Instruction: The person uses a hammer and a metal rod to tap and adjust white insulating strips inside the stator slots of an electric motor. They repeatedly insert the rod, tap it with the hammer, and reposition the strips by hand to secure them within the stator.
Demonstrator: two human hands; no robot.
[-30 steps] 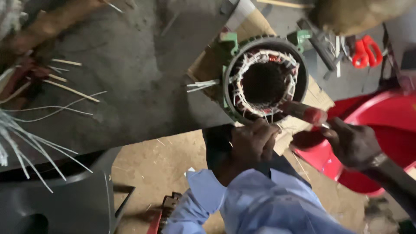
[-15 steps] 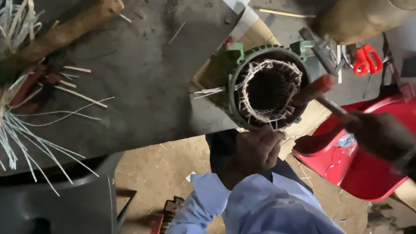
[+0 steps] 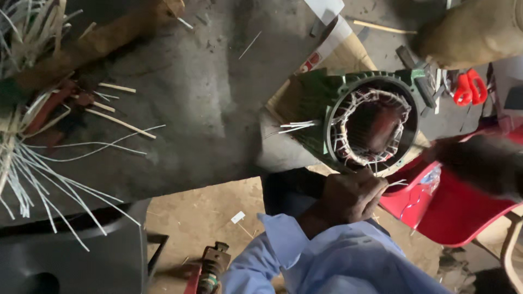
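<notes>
Green motor housing (image 3: 318, 98) lies open-faced; my left hand (image 3: 348, 196) fists against its lower rim, my right hand (image 3: 479, 163) too blurred to tell.

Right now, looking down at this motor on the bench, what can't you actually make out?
- Right hand: motion blur in the head view; whether it holds anything cannot be told.
- Left hand: its fingertips curl under the green motor housing, so its grip on the thin white strips there is hidden.
- Inside of the windings: dark, no detail.
- Red scissors: partly covered by clutter.
</notes>
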